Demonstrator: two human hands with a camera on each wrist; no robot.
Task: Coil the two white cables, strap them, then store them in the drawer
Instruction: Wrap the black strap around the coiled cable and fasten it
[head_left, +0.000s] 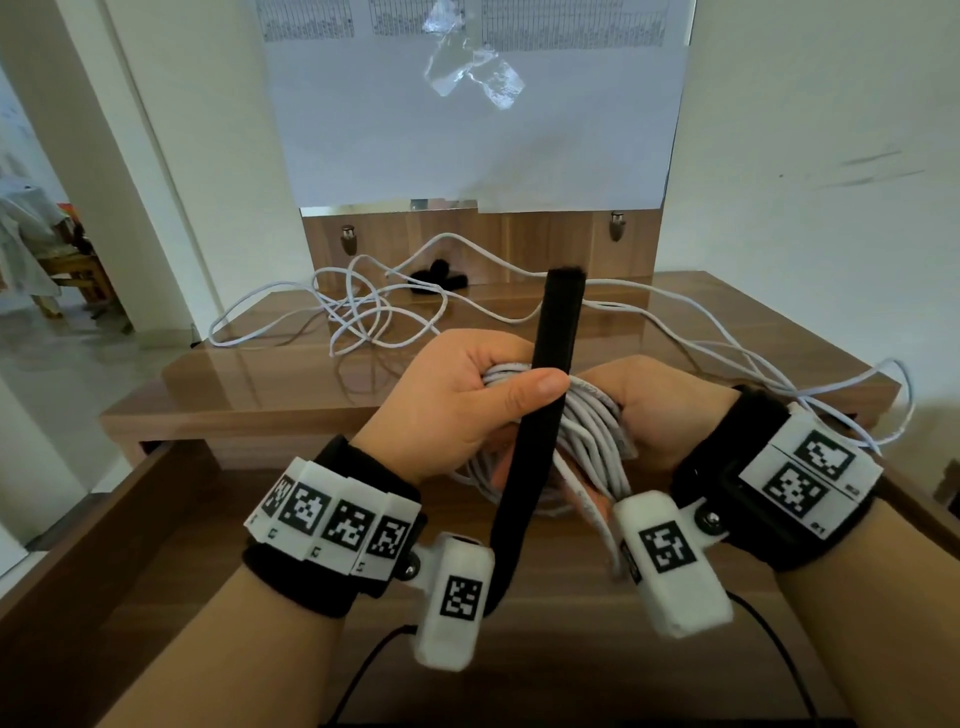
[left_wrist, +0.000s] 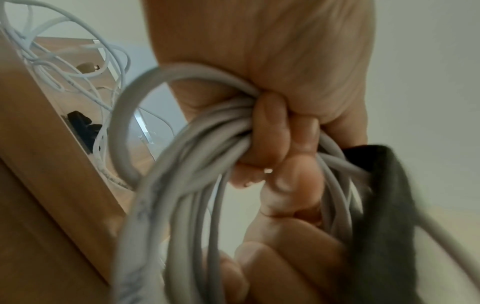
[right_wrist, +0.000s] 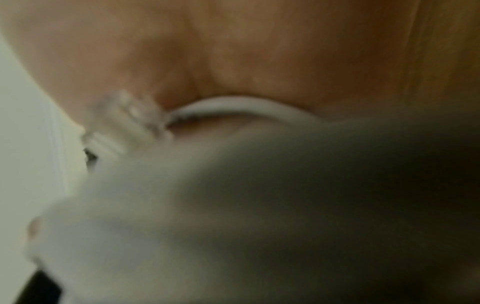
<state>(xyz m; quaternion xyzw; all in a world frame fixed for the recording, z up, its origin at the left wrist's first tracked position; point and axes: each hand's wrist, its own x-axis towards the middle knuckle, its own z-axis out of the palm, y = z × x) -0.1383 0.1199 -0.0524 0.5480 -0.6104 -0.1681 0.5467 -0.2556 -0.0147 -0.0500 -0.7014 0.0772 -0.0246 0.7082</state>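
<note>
Both hands hold one coiled white cable above the open drawer. My left hand grips the coil's left side, and its thumb pins a long black strap across the bundle. The strap stands up past the hands and hangs down between my wrists. My right hand grips the coil from the right. In the left wrist view, curled fingers wrap the coil with the strap beside them. The blurred right wrist view shows a clear plug against my palm. The second white cable lies loose on the table.
The loose cable sprawls across the glossy wooden table and trails off its right edge. More black straps lie at the back by the wooden panel. A paper-covered mirror stands behind. Thin black wires run under my wrists.
</note>
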